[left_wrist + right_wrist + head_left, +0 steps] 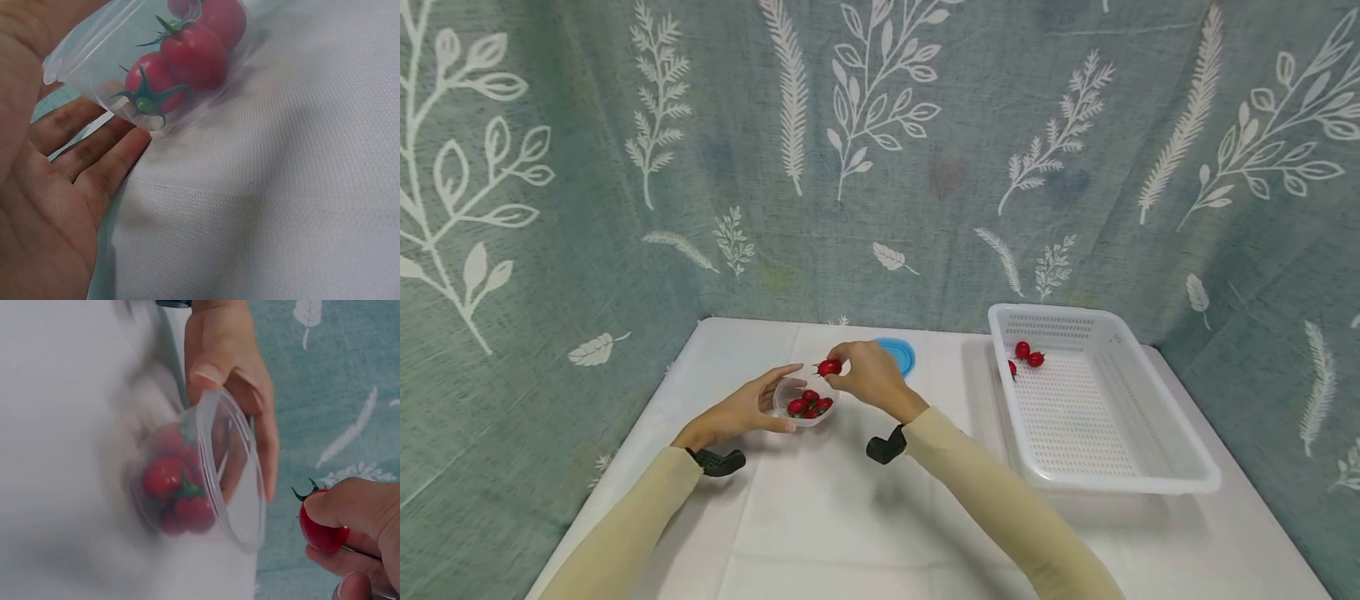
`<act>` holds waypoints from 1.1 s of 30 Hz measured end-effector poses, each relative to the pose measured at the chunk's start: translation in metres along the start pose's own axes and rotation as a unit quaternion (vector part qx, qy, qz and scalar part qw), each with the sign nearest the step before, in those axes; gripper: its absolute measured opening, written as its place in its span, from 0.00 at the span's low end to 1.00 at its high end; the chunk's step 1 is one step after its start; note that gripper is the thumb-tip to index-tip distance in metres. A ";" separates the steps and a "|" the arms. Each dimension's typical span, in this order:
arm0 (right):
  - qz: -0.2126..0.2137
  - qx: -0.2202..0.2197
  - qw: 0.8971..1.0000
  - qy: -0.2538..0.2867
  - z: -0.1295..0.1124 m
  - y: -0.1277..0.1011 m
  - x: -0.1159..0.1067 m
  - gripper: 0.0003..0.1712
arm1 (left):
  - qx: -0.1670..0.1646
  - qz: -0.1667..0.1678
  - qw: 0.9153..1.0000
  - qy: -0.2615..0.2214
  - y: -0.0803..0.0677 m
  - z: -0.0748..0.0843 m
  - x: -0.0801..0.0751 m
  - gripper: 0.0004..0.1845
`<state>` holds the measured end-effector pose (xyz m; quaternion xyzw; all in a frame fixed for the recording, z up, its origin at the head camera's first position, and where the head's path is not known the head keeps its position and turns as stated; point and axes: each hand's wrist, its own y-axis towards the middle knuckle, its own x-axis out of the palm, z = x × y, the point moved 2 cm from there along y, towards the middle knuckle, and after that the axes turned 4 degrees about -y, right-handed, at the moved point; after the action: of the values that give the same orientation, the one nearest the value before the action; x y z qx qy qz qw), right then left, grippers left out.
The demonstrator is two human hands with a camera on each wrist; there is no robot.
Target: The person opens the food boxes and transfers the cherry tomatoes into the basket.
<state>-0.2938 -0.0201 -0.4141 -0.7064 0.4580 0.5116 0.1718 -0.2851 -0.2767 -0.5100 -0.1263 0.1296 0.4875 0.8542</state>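
Red tomato (829, 367) pinched in right hand (871, 375), above left-held bowl (805, 403).

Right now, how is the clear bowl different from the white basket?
The clear bowl is small, round and see-through; the white basket is large, rectangular, opaque and perforated. The left hand holds the bowl, while nothing touches the basket. The bowl sits near the table's middle, the basket at its right side. Both hold a few red cherry tomatoes.
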 end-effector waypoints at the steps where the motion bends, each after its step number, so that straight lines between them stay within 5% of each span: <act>1: 0.002 0.000 1.000 0.003 0.002 0.000 -0.002 0.14 | 0.000 0.001 1.000 0.000 0.000 0.000 0.000 0.56; 13: 0.035 0.033 0.998 -0.027 0.026 -0.015 -0.035 0.11 | 0.004 -0.002 1.000 -0.003 0.000 0.002 0.001 0.58; 33: 0.062 0.087 0.994 0.004 0.089 -0.047 -0.083 0.17 | 0.013 -0.002 1.000 0.000 -0.001 -0.001 0.002 0.56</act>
<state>-0.3107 0.1067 -0.3894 -0.6608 0.5449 0.4763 0.1987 -0.2836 -0.2759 -0.5113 -0.1155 0.1352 0.4839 0.8569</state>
